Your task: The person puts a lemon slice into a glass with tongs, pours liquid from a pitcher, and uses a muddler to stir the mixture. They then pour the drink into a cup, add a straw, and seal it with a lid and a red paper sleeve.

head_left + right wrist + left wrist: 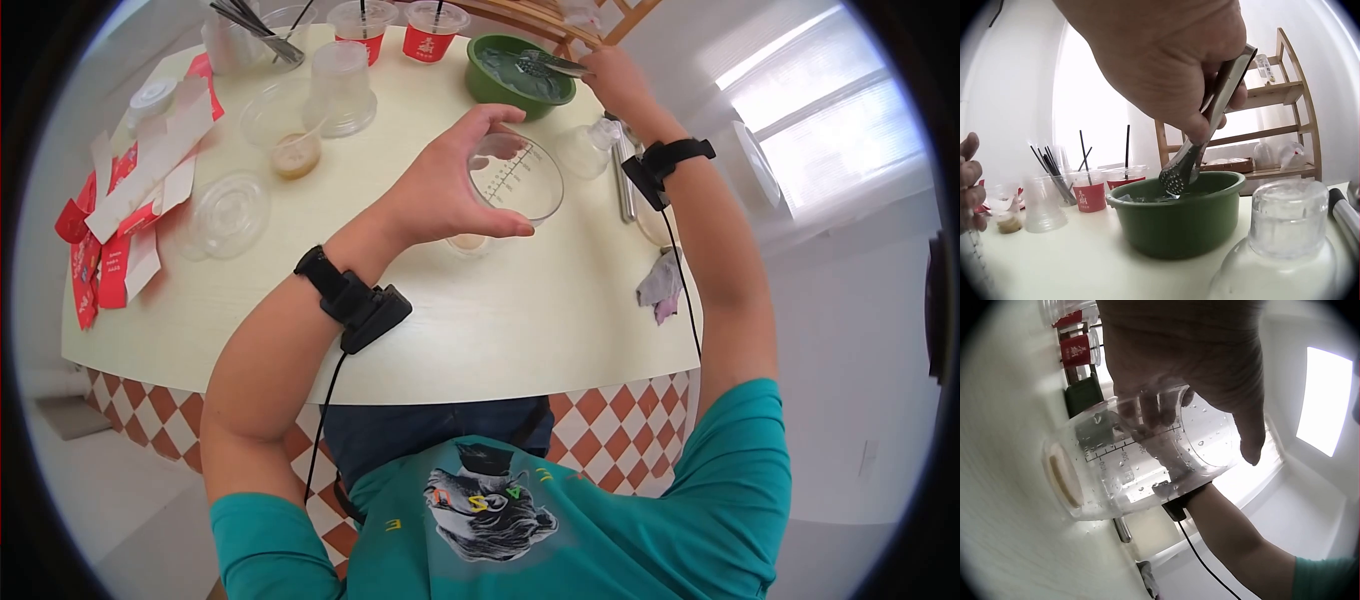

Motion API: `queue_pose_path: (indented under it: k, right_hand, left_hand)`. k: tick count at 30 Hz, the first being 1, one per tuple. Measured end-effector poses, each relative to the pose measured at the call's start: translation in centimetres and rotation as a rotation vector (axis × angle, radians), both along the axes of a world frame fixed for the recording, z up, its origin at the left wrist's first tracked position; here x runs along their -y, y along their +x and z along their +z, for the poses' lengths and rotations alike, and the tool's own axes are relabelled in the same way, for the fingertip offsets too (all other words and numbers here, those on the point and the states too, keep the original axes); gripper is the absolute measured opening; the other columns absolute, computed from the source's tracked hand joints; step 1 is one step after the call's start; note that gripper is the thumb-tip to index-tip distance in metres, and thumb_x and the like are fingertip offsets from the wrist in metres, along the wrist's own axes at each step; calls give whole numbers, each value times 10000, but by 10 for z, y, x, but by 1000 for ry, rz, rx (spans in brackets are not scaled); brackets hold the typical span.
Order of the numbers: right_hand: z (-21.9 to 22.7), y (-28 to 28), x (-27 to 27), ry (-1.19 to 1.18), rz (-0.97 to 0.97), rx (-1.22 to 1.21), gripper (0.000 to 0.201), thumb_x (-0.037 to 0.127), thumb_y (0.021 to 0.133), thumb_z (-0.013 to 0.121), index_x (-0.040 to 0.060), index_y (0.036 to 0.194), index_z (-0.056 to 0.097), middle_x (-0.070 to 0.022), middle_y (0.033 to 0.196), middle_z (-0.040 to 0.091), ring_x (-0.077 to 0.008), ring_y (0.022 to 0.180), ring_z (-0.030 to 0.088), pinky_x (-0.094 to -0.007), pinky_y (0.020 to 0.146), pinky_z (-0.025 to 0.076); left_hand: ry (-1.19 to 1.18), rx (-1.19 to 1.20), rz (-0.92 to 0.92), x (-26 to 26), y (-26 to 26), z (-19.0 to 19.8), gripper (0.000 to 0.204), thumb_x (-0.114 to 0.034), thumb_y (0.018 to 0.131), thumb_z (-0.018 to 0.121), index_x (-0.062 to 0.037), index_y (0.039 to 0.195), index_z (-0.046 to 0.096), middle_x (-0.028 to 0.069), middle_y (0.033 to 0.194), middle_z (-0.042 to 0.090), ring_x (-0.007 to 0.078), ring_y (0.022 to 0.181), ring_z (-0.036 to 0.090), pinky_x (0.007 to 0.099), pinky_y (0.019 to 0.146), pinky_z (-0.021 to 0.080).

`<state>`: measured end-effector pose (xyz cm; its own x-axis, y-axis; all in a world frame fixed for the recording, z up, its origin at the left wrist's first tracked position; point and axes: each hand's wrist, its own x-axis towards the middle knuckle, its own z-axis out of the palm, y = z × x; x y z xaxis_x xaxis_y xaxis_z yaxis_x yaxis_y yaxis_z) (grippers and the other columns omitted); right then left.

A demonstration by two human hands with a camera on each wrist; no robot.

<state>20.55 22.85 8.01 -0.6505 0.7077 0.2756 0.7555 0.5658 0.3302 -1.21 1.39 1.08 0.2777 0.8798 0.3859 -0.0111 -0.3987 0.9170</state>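
Observation:
My left hand [435,185] grips a clear measuring cup [1129,456] from the left, with fingers and thumb around its upper part. Black graduation marks and water drops show on the cup's wall, and pale brown liquid [1066,475] is at its bottom. At the back right of the table my right hand [618,85] holds metal tongs [1219,100] over a green bowl [1172,228]. Their perforated tips [1175,180] are down at the bowl's opening, among clear, ice-like pieces [520,72]. Part of the bowl's contents is hidden by its rim in the right wrist view.
Red-labelled cups [427,46] and black straws [255,30] stand at the back. Clear cups [342,90], a lid [230,215] and red-and-white packaging [135,185] lie left. A clear bottle-shaped vessel [1289,219], a metal bar [624,185] and a cloth [660,285] lie right.

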Motion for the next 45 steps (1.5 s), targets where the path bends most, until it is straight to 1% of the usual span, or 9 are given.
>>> queue_pose_path:
  k: [4, 9, 19, 23, 25, 27, 29, 35, 45]
  right_hand:
    - [22, 24, 33, -59, 96, -185, 239, 118, 820, 649, 44, 1046, 671, -146, 864, 604, -308, 839, 598, -402, 743, 480]
    - [59, 47, 108, -567, 259, -600, 246, 2, 811, 637, 42, 1050, 680, -86, 857, 594, -204, 773, 573, -318, 667, 462]
    - [59, 20, 166, -474, 457, -259, 314, -20, 740, 705, 30, 1048, 672, -73, 880, 596, -194, 775, 558, -300, 643, 452]
    - [70, 25, 139, -544, 461, -283, 350, -68, 756, 669, 23, 1094, 661, -68, 919, 596, -176, 818, 582, -251, 693, 469]
    - [70, 26, 117, -599, 292, -445, 334, -70, 790, 630, 18, 1111, 655, -68, 920, 598, -168, 807, 590, -235, 714, 468]
    - [53, 23, 81, -566, 278, -512, 290, -11, 817, 624, 21, 1104, 657, -89, 922, 614, -207, 783, 608, -284, 724, 484]
    - [35, 9, 47, -205, 104, -272, 270, 102, 817, 655, 44, 1081, 670, -123, 912, 650, -267, 776, 625, -350, 732, 494]
    - [-8, -37, -29, -190, -90, -87, 251, 224, 733, 692, 81, 937, 729, -127, 845, 692, -313, 833, 653, -395, 761, 512]
    - [-15, -41, -47, -200, -84, -9, 251, 210, 710, 709, 96, 931, 737, -141, 830, 690, -325, 796, 657, -405, 742, 527]
  left_hand:
    - [-17, -10, 7, 0, 0, 1, 971, -173, 545, 855, -64, 1372, 359, 109, 1248, 548, 225, 1198, 505, 412, 1042, 362]
    - [-32, -1, 0, 1, -1, 1, 985, -176, 541, 854, -38, 1377, 352, 126, 1254, 547, 237, 1211, 500, 420, 1051, 354]
    - [-40, -3, 0, -1, -3, 0, 914, -156, 542, 832, -26, 1334, 393, 118, 1287, 518, 222, 1202, 497, 408, 1052, 361]
    - [-72, -6, 17, 2, -2, 3, 898, -162, 538, 837, -34, 1315, 407, 119, 1268, 537, 225, 1201, 505, 411, 1054, 358]
    - [-69, -4, 13, 1, -2, 1, 890, -167, 538, 841, -37, 1307, 413, 120, 1261, 544, 228, 1203, 507, 412, 1055, 354]
    - [-67, -4, 6, 1, -1, 1, 882, -171, 537, 845, -41, 1299, 419, 121, 1255, 552, 231, 1206, 509, 413, 1057, 351]
    - [-62, 5, 3, 1, -2, 1, 871, -176, 535, 852, -45, 1284, 427, 122, 1253, 556, 234, 1218, 505, 414, 1060, 345]
    - [-65, -22, 7, 1, -2, 2, 864, -166, 527, 856, -58, 1276, 438, 101, 1241, 565, 218, 1200, 518, 405, 1052, 357]
    - [-41, -4, 3, 1, 1, 1, 845, -153, 530, 853, -60, 1265, 446, 88, 1222, 572, 206, 1187, 526, 402, 1040, 372]
